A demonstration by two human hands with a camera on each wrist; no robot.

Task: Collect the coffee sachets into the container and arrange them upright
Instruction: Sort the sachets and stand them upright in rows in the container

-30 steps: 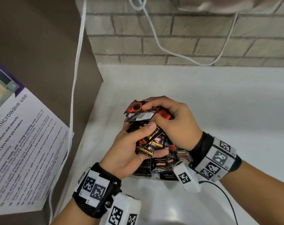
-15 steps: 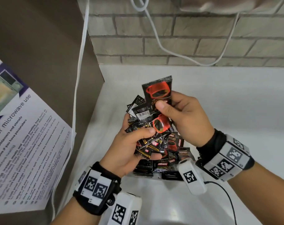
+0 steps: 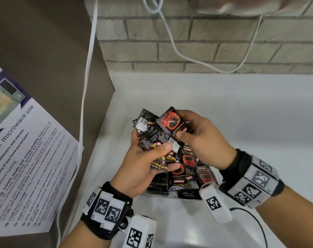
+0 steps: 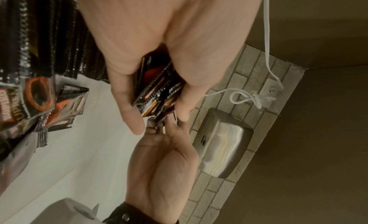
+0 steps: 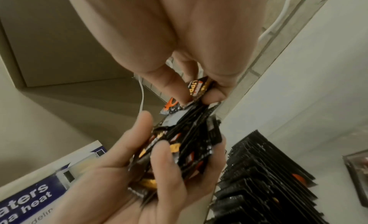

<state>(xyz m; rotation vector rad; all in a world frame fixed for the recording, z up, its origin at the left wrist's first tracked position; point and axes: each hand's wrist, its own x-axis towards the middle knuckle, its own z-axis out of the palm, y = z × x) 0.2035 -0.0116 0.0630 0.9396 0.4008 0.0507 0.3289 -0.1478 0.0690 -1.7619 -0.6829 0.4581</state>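
While hands [image 3: 145, 169] [image 3: 204, 138] clutch sachets [image 3: 152, 138], white cable [image 3: 86, 97] beside, microwave poster [image 3: 23, 158] left.

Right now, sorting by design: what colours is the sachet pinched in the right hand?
Black sachet with a red cup; clearest in the head view.

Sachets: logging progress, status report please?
Left hand grips a sachet bundle. Right hand pinches one sachet. More stand below. Nothing blocking.
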